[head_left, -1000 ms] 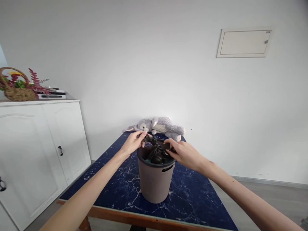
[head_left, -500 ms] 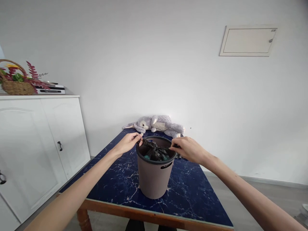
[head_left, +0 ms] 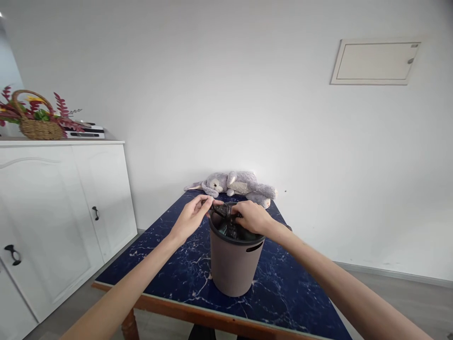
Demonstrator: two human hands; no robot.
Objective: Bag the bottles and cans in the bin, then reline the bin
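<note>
A grey-brown trash can (head_left: 231, 269) with a dark rim and a slot handle stands upright on the blue marbled table. Inside it lies a black garbage bag (head_left: 231, 230), its gathered top raised to about rim height. My left hand (head_left: 194, 215) pinches one end of the bag's top at the left of the rim. Over the can's opening, my right hand (head_left: 251, 216) is closed on the bag near its middle, with fingertips partly hidden. What the bag contains cannot be made out.
A grey plush rabbit (head_left: 237, 184) lies on its side at the table's far end, against the wall. The blue table (head_left: 170, 278) has a wooden edge. At left, a white cabinet (head_left: 63, 198) bears a flower basket (head_left: 41, 128) and a white device (head_left: 87, 134).
My right hand has moved left and inward over the can, closer to my left hand. The stretched bag top is now bunched between them. The view has shifted slightly left.
</note>
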